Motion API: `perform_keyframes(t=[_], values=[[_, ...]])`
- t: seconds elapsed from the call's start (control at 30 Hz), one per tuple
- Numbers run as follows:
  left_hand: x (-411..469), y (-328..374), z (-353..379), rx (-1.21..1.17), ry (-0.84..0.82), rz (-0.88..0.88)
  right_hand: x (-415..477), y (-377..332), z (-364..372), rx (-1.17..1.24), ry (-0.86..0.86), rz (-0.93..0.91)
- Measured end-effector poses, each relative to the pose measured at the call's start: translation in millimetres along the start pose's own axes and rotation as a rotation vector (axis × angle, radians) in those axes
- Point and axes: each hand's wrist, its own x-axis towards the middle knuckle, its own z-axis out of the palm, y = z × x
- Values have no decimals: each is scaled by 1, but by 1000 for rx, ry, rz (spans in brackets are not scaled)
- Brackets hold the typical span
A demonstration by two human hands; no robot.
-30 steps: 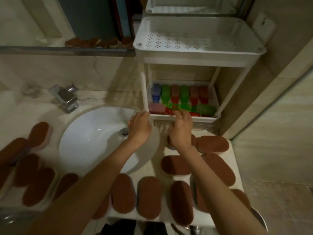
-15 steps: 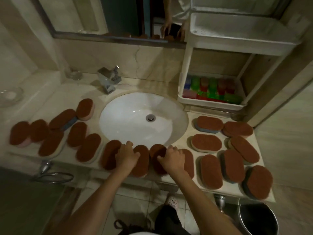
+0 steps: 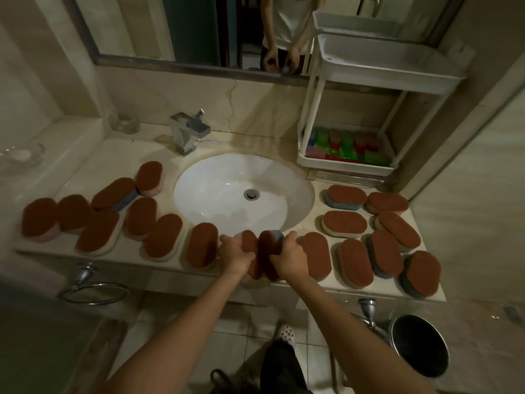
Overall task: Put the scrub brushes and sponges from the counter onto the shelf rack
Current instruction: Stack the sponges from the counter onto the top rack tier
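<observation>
At counter (image 3: 93, 166) front edge, gripped sponge (image 3: 249, 243) in left hand (image 3: 235, 253), blue-backed sponge (image 3: 268, 247) in right hand (image 3: 288, 258), brown faces turned inward. Half second earlier lay flat; tipped on edge since.

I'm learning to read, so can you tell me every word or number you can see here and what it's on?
White T-shirt reflected in the mirror: dark print at the top edge, cut off and too blurred to read.
Brown-topped oval sponges on the marble counter: no writing shows.
Colourful plastic brushes in the white shelf rack: too blurred to tell.
Nothing else carries readable text.
</observation>
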Motion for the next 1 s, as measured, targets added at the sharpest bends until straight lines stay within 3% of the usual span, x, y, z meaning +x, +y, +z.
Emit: perform_keyframes(t=[0.13,0.4,0.73,1.0], values=[[-8,15,-16,-258,17,-17,-3,-3,-25,127,70,-35],[-11,132,-66,-603,-16,241,20,-38,-130,477,331,-164],[7,309,-98,-684,39,599,80,-88,-277,599,604,-405],[51,411,-74,-558,12,611,166,-97,-351,636,630,-315]])
